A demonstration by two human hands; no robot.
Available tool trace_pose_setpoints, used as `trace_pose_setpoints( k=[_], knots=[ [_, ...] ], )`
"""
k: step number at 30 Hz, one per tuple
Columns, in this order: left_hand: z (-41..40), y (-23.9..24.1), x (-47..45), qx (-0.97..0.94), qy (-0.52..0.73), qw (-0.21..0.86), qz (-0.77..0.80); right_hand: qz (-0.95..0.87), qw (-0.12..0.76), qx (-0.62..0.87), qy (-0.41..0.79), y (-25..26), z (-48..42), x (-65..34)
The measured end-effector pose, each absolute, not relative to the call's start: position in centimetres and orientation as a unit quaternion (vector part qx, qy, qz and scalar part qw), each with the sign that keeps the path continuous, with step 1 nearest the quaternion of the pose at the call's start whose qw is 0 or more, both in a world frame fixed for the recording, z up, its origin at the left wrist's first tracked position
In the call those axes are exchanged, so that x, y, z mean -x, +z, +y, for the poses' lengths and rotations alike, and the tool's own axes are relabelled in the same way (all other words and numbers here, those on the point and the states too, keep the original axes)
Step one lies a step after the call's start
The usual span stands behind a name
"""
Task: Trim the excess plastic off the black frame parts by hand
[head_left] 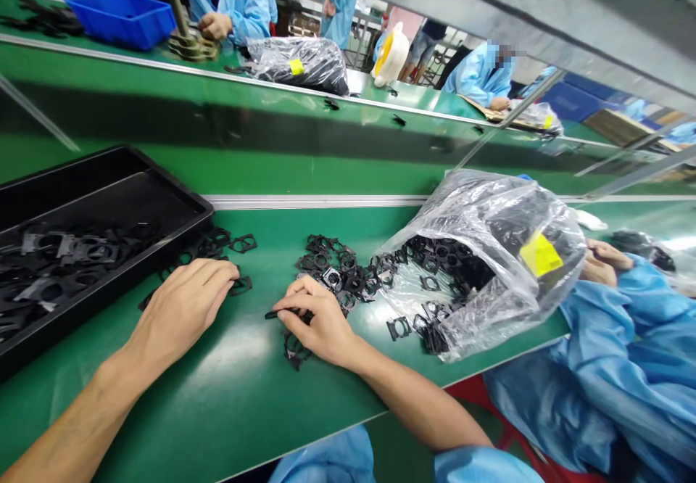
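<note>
My right hand (318, 320) pinches a thin black plastic part (271, 315), seen edge-on, between thumb and fingers. Beside that hand lies a loose heap of black plastic frames (348, 273) with round openings; a few more sit under its wrist side. My left hand (188, 302) is palm down next to the black tray (204, 211), fingers curled together, and what they may hold is hidden. Near its fingertips are several more black frames (243, 242) on the green tabletop (217, 396). The tray contains many similar frames (81, 251).
A clear plastic bag (516, 215) with a yellow label spills black frames at the right. Close by it are a co-worker's hands (603, 262) and blue sleeves. Behind a green divider (304, 157) stand a blue bin (122, 19), another bag (299, 62) and other people.
</note>
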State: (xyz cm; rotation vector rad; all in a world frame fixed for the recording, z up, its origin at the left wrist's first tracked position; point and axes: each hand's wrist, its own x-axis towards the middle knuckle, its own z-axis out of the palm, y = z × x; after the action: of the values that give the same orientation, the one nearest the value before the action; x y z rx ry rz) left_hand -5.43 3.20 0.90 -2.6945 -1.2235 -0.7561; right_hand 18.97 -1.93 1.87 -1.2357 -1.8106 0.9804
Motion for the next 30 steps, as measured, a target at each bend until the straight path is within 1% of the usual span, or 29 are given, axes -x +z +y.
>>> trace_pose_setpoints(
  k=[2, 5, 10, 15, 19, 24, 30],
  knots=[
    [3.0, 1.1, 5.1, 0.863, -0.295, 0.034, -0.408, -0.684, 0.374, 0.489, 0.391, 1.9, -2.0, -18.8],
    [2.4, 1.2, 4.2, 0.841, -0.356, -0.009, -0.407, -0.627, 0.395, 0.498, 0.45, 1.9, -2.0, -18.6],
    [1.0, 1.2, 2.3, 0.832, -0.409, -0.083, -0.364, -0.527, 0.415, 0.506, 0.543, 1.9, -1.5, -18.5],
    [0.4, 1.6, 1.4, 0.813, -0.459, -0.098, -0.345, -0.475, 0.425, 0.512, 0.576, 2.0, -0.8, -18.6],
    [0.7, 1.6, 1.3, 0.811, -0.472, -0.093, -0.334, -0.459, 0.432, 0.489, 0.603, 2.3, -0.2, -18.6],
    [1.0, 1.3, 1.0, 0.809, -0.468, -0.103, -0.341, -0.435, 0.395, 0.456, 0.669, 2.8, -0.1, -18.6],
    [1.1, 1.3, 0.8, 0.807, -0.455, -0.104, -0.361, -0.432, 0.367, 0.447, 0.692, 2.9, -0.1, -18.6]
  ],
)
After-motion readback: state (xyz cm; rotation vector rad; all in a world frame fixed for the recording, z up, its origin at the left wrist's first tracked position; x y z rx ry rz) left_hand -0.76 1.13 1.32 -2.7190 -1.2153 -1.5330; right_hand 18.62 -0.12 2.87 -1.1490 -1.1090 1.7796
